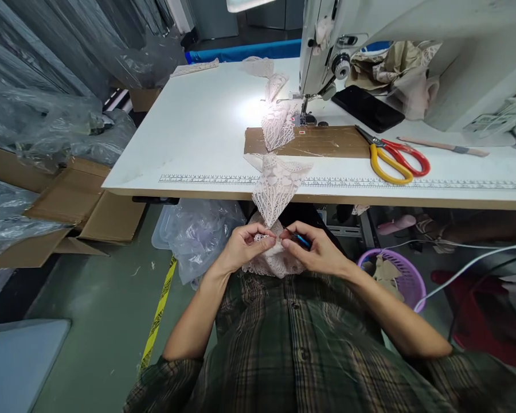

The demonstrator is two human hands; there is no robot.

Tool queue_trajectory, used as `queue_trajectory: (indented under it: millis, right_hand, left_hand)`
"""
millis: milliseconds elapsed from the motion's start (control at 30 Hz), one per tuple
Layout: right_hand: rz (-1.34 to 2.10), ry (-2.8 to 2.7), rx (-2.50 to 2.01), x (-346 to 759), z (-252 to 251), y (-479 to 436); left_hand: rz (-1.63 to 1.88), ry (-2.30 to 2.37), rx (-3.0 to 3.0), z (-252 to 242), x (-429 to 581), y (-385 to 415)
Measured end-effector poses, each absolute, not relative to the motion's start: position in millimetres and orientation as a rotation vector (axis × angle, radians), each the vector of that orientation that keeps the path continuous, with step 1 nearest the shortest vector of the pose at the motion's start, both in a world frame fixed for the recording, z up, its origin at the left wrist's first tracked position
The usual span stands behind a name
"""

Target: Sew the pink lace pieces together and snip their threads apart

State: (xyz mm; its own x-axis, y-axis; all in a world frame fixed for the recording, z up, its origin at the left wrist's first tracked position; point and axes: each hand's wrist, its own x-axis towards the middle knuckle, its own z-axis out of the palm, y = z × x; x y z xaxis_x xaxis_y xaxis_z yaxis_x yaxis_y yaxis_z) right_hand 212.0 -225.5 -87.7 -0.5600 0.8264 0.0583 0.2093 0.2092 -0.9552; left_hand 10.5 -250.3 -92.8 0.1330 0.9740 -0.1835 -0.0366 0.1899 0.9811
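A strip of pale pink lace (280, 182) hangs over the table's front edge, and its lower part gathers in my lap. My left hand (250, 245) pinches the lace between thumb and fingers, just below the hanging point. Close beside it, my right hand (313, 246) is closed around a small tool with a blue handle (301, 240) and a dark tip; its exact kind is too small to tell. The right fingertips also meet the lace. More lace (277, 127) runs up the table beside the needle of the sewing machine (306, 109).
Scissors (393, 158) with yellow and red handles rest on a brown strip (327, 141), near a black phone (368, 108). A printed ruler (215, 179) follows the table edge. Below are a purple basket (395, 275), a bag-filled clear bin (204, 229) and cardboard boxes (77, 198).
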Motion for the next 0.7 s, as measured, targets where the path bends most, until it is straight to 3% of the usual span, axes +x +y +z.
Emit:
queue_trajectory:
  millis: [700]
  right_hand:
    - [1.283,-2.186,-0.92,192.8,-91.8,-206.8]
  left_hand:
    - [0.973,1.239,1.143,-82.4,2.8,-253.2]
